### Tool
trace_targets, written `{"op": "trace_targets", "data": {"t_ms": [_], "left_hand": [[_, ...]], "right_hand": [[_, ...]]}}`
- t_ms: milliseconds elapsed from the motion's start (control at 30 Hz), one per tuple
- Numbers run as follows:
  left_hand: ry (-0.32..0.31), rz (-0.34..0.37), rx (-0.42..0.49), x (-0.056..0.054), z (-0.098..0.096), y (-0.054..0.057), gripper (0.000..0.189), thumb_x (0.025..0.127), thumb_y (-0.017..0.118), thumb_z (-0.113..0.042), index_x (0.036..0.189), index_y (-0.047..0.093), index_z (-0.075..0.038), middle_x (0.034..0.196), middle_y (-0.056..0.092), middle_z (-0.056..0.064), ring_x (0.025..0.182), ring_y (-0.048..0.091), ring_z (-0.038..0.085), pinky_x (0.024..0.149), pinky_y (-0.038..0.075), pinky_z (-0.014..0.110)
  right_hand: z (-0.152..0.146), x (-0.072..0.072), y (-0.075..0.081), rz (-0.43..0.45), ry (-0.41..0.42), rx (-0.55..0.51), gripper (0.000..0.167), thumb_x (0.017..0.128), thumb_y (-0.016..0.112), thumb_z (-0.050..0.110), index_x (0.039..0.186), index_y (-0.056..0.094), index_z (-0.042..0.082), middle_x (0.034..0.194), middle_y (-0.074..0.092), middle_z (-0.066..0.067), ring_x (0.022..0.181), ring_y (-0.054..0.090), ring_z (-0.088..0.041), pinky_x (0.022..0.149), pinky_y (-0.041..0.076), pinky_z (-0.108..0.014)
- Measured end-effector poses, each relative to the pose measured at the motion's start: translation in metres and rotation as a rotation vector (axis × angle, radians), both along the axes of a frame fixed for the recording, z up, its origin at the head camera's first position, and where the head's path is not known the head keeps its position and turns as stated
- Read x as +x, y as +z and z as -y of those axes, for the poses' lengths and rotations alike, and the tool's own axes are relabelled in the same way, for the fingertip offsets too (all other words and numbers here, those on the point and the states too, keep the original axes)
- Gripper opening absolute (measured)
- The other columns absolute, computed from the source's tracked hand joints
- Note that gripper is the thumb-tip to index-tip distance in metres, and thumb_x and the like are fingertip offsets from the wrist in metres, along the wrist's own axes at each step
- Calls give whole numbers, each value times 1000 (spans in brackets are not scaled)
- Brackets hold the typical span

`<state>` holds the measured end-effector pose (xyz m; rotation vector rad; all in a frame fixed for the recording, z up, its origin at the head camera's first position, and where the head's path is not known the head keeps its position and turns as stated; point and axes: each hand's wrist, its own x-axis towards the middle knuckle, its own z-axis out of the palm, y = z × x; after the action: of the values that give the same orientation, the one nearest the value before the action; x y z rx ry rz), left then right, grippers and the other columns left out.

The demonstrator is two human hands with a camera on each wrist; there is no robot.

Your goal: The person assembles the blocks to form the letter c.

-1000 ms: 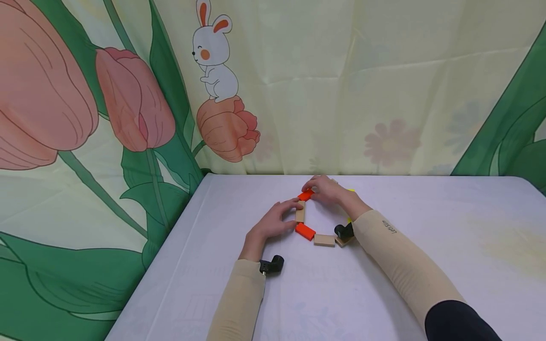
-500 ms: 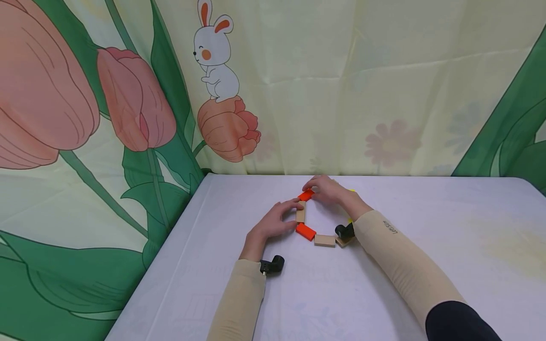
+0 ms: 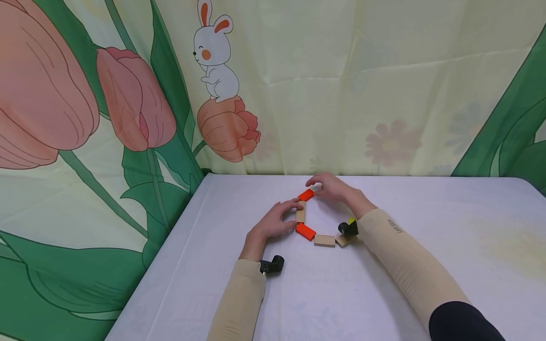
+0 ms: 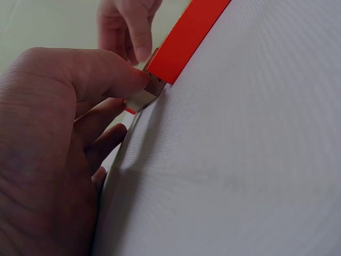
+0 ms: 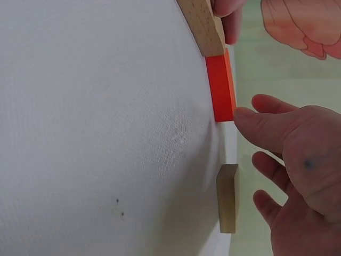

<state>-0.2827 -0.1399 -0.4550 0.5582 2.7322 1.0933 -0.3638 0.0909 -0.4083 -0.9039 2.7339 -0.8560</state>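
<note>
My left hand spans a plain wooden block on the left side of a ring of blocks, thumb at its near end and fingertips at its far end. In the left wrist view, the thumb touches that block beside the nearer red block. Just off the farther red block, my right hand hovers with fingers spread and nothing held. Its thumb is close to the end of that red block in the right wrist view.
At the ring's front lie the nearer red block and a wooden block, with another wooden block partly under the right wrist camera. Some yellow shows beside the sleeve. Another wooden block stands past the right hand. A printed curtain backs the table.
My right hand has let go of the farther red block and risen slightly away to the right. The left hand stays put. A yellow patch behind the right wrist is now covered.
</note>
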Motion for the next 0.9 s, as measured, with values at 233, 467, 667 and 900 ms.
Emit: {"op": "trace_targets", "data": {"t_ms": [233, 467, 667, 900], "left_hand": [[-8, -12, -5, 0, 0, 0, 44, 92, 66, -18, 134, 62, -27, 158, 40, -7, 147, 30, 23, 119, 22, 53], [1, -3, -3, 1, 0, 0, 44, 92, 66, -18, 134, 62, -29, 158, 40, -8, 147, 29, 23, 118, 21, 54], [-4, -2, -5, 2, 0, 1, 43, 93, 66, -18, 135, 62, -27, 158, 40, -7, 147, 30, 21, 120, 17, 50], [-9, -9, -8, 1, -1, 2, 44, 92, 66, -19, 136, 61, -27, 158, 40, -6, 147, 30, 21, 120, 17, 50]], "right_hand": [[-7, 0, 3, -1, -7, -27, 37, 94, 65, -2, 131, 64, 2, 135, 58, -18, 126, 50, -38, 104, 45, -51], [-13, -2, 5, 0, -28, -27, 40, 94, 67, 0, 133, 62, 1, 135, 58, -20, 126, 51, -39, 105, 45, -52], [-19, -3, 5, 38, -65, -39, 42, 95, 67, 2, 136, 60, 2, 138, 55, -21, 129, 47, -40, 106, 43, -53], [-27, -6, 4, 42, -78, -48, 43, 95, 67, 3, 137, 58, 3, 140, 54, -20, 130, 45, -40, 107, 41, -56]]}}
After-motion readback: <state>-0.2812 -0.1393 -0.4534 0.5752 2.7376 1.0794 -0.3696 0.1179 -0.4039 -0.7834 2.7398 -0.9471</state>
